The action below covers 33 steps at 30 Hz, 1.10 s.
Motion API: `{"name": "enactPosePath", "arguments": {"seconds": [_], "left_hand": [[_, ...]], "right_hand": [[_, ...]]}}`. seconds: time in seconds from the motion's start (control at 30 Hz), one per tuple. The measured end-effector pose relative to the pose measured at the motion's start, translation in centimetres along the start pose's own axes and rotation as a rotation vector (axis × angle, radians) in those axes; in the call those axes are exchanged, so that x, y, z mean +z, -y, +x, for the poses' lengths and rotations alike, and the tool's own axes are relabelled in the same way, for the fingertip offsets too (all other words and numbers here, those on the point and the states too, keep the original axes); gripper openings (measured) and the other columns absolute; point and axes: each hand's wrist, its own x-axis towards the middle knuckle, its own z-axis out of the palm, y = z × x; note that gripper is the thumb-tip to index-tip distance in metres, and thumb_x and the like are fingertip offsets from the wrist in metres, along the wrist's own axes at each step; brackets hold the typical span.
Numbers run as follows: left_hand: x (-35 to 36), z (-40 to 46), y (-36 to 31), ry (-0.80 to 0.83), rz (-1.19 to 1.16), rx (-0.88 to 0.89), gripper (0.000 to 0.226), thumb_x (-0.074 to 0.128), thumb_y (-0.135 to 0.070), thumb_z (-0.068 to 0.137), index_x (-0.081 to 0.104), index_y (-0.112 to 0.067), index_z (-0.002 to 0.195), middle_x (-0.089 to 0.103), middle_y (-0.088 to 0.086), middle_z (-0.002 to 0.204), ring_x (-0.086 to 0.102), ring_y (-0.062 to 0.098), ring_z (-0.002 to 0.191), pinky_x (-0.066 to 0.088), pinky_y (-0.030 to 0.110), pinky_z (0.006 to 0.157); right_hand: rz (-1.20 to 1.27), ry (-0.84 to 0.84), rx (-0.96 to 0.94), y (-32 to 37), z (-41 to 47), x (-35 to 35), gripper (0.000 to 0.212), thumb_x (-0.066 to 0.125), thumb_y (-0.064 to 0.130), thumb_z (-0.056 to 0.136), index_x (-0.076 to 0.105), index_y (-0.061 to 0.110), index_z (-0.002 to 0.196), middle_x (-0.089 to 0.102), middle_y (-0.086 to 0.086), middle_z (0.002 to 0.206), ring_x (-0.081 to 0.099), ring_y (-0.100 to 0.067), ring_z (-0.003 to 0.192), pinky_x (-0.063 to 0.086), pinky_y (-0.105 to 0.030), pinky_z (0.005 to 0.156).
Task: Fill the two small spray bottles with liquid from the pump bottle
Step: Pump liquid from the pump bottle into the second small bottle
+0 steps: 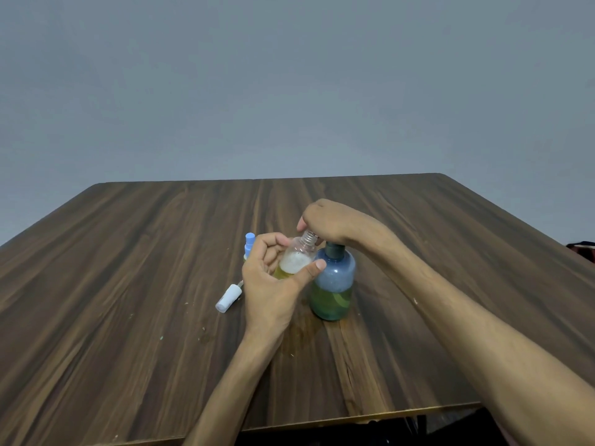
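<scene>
The left hand (pixel 273 278) held its grip on an uncapped clear spray bottle (pixel 294 259), part-filled with yellowish liquid and foam, tilted against the blue pump bottle (pixel 333 284), which stood half-full of greenish liquid. The right hand (pixel 335 223) pressed on its pump, grip unclear. Left of the pump bottle, a blue-capped spray bottle (pixel 249 244) and a white spray head (pixel 228 298) sat on the surface (pixel 128 268).

The table (pixel 135 284) is dark brown wood grain with lighter tan streaks running lengthwise and a few pale specks. The pump bottle (pixel 333 284) is translucent blue with a dark teal collar, its liquid showing green in the lower part. The small spray bottle (pixel 294 260) is clear, holding yellow liquid under white foam. A white spray cap (pixel 228 299) lies on the wood; another spray top (pixel 250 243) is light blue. The wall (pixel 289 75) is plain grey-blue
</scene>
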Motion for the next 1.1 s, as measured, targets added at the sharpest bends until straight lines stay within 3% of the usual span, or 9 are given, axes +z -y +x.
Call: {"name": "enactPosePath", "arguments": {"seconds": [0.07,0.17,0.43,0.6,0.7,0.8,0.9,1.03,1.1], "left_hand": [[0.0,0.0,0.0,0.004,-0.001,0.009,0.054,0.095,-0.015,0.060,0.063,-0.018,0.103,0.079,0.006,0.105,0.077,0.022,0.102,0.062,0.040,0.092],[0.0,0.0,0.1,0.002,0.002,0.013,0.054,0.096,-0.015,0.060,0.063,-0.019,0.102,0.079,0.007,0.105,0.077,0.022,0.103,0.061,0.039,0.091],[-0.1,0.1,0.3,0.010,0.012,0.022,0.060,0.102,-0.013,0.058,0.063,-0.017,0.103,0.079,0.003,0.103,0.077,0.019,0.101,0.061,0.036,0.091],[0.0,0.1,0.2,0.014,0.014,0.030,0.054,0.097,-0.014,0.060,0.063,-0.018,0.102,0.079,0.003,0.099,0.077,0.021,0.098,0.062,0.036,0.088],[0.0,0.0,0.2,0.013,0.011,0.026,0.055,0.098,-0.008,0.061,0.062,-0.016,0.102,0.080,0.000,0.100,0.077,0.017,0.098,0.061,0.033,0.087],[0.0,0.1,0.3,0.015,0.003,0.028,0.056,0.097,-0.017,0.059,0.063,-0.017,0.103,0.080,0.000,0.102,0.077,0.018,0.101,0.060,0.036,0.091],[0.0,0.2,0.2,0.018,0.007,0.027,0.056,0.098,-0.023,0.058,0.063,-0.019,0.102,0.079,0.002,0.101,0.077,0.022,0.100,0.061,0.041,0.090],[0.0,0.1,0.2,0.017,0.002,0.029,0.052,0.095,-0.014,0.060,0.063,-0.018,0.101,0.079,-0.002,0.098,0.077,0.015,0.097,0.060,0.033,0.087],[0.0,0.1,0.3,0.017,0.008,0.025,0.052,0.095,-0.015,0.060,0.063,-0.018,0.101,0.079,0.000,0.099,0.077,0.017,0.098,0.061,0.033,0.087]], "right_hand": [[0.026,-0.024,-0.021,0.0,-0.1,-0.2,0.042,0.035,0.015,0.098,0.073,0.009,0.112,0.074,-0.008,0.112,0.066,-0.017,0.079,0.054,-0.038,0.085],[0.167,-0.069,-0.019,-0.1,-0.2,-0.2,0.036,0.038,0.018,0.098,0.074,0.014,0.102,0.076,-0.008,0.103,0.069,-0.016,0.080,0.052,-0.035,0.077],[0.187,-0.018,0.011,0.6,-0.8,-0.9,0.039,0.038,0.015,0.102,0.074,0.006,0.116,0.073,-0.011,0.105,0.068,-0.016,0.077,0.049,-0.030,0.069],[0.178,-0.029,0.060,0.1,-1.1,0.1,0.040,0.038,0.018,0.097,0.074,0.007,0.110,0.076,-0.013,0.103,0.073,-0.029,0.095,0.055,-0.041,0.092],[0.193,0.000,0.049,0.6,-1.2,-0.5,0.041,0.037,0.017,0.098,0.072,0.003,0.115,0.076,-0.016,0.106,0.073,-0.029,0.096,0.054,-0.038,0.090],[0.200,-0.022,0.029,0.8,-1.5,-0.9,0.041,0.037,0.016,0.100,0.071,0.002,0.118,0.074,-0.017,0.111,0.068,-0.026,0.094,0.051,-0.034,0.082],[0.106,-0.004,0.025,0.5,-1.6,-0.3,0.041,0.036,0.012,0.102,0.070,-0.001,0.120,0.071,-0.019,0.119,0.068,-0.033,0.107,0.052,-0.040,0.094],[0.195,-0.043,0.003,0.9,-1.4,-0.8,0.042,0.036,0.013,0.102,0.070,-0.004,0.120,0.075,-0.020,0.115,0.067,-0.027,0.091,0.053,-0.038,0.091],[0.193,-0.050,-0.001,0.6,-1.0,-0.6,0.042,0.035,0.013,0.102,0.072,-0.002,0.117,0.075,-0.019,0.114,0.068,-0.028,0.093,0.053,-0.039,0.092]]}}
